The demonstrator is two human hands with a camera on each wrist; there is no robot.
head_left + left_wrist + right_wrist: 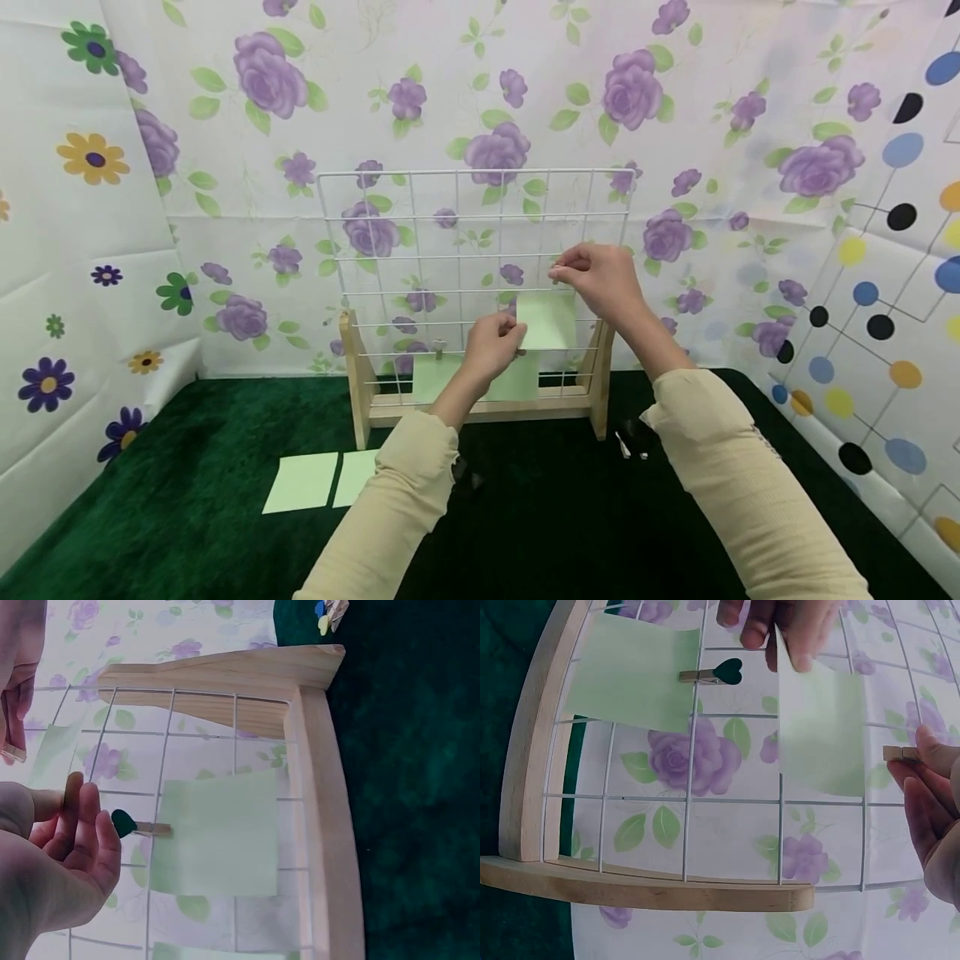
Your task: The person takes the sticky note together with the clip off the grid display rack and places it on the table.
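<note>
In the head view my left hand (491, 346) pinches the left edge of a pale green paper sheet (551, 321) against a white wire grid (450, 256). Just above that sheet, my right hand (603, 279) pinches a small wooden clothespin (898, 754), its jaws pointing toward the paper in the right wrist view. Lower on the grid hang another green sheet (517, 382), fixed by a clothespin with a dark green heart (124, 823), and a further sheet (429, 382) at left with its own clothespin (439, 347).
A wooden stand (360, 383) holds the grid upright on dark green cloth (225, 425). Two loose green sheets (300, 483) lie at front left, one partly behind my left sleeve. Several small clothespins (624, 444) lie right of the stand. Flowered sheeting (720, 167) hangs behind.
</note>
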